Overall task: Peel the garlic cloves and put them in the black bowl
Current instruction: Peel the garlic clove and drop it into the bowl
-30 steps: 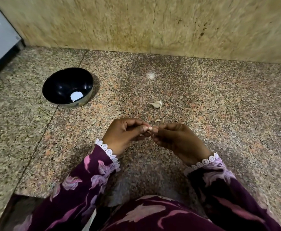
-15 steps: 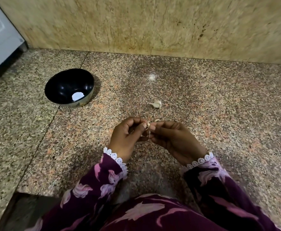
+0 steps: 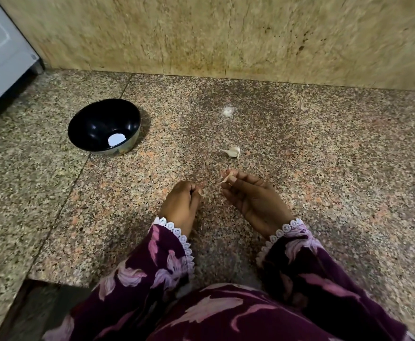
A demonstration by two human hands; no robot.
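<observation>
The black bowl (image 3: 91, 124) stands on the granite counter at the far left, with a white patch at its bottom. One unpeeled garlic clove (image 3: 232, 152) lies on the counter just beyond my hands. My left hand (image 3: 182, 205) is curled tight around the clove being peeled, which is almost wholly hidden; only a pale bit shows at the fingertips. My right hand (image 3: 253, 200), a short gap to its right, pinches a thin strip of garlic skin (image 3: 226, 178) between thumb and fingertips.
A beige stone wall (image 3: 226, 33) closes the back of the counter. A pale grey appliance (image 3: 0, 52) stands at the far left. The counter's front edge (image 3: 54, 279) drops off at the lower left. A small white speck (image 3: 227, 111) lies behind the loose clove.
My hands, joined on the clove before, have pulled apart. The right hand has come away with a strip of skin and the left has closed around the clove.
</observation>
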